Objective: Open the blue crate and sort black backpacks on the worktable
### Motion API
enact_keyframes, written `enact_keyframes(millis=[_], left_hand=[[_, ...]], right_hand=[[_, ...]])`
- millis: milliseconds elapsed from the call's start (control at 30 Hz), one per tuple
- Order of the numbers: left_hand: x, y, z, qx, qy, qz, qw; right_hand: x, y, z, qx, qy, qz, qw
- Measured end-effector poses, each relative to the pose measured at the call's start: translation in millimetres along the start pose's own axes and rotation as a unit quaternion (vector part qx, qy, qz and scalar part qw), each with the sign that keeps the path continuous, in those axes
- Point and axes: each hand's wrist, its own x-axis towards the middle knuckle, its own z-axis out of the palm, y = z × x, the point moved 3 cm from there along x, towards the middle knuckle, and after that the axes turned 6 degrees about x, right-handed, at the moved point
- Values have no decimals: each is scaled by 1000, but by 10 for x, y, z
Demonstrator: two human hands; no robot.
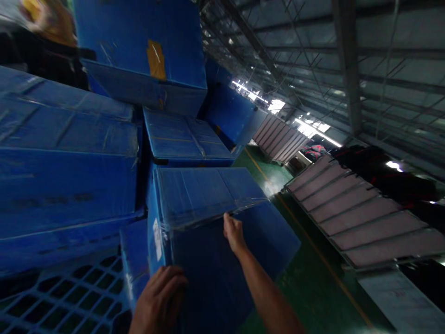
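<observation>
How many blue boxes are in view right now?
5: held box, one above it, top one, large left one, far one. More may be hidden.

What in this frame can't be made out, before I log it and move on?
- Left hand: head view, wrist cut off by the bottom edge; fingertips curl round the blue box corner, out of sight.
- Right hand: fingertips hidden at the box's top edge.
- Box contents: closed flaps and plastic wrap hide them.
- White label: too small and dark to read.
- Top-left yellow shape: blurred.
</observation>
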Motion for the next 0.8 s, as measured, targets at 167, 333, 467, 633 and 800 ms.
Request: enact_keyframes(millis=[167, 333, 467, 633, 800], left_hand=[[134, 13, -122, -3, 1, 0, 1000], [205, 42, -190, -18, -35, 12, 999], [170, 36, -152, -23, -27, -23, 999], [112, 46, -49, -14, -8, -65, 998], [29, 45, 8, -9, -14, -119, 993]], right_hand=[[122, -72, 186, 26, -14, -20, 999], [48, -260, 166, -25, -73, -75, 994], [-26, -569, 225, -293, -245, -310, 871], [-27, -793, 506, -443, -267, -620, 590], [-11, -743, 771, -361, -275, -753, 477]])
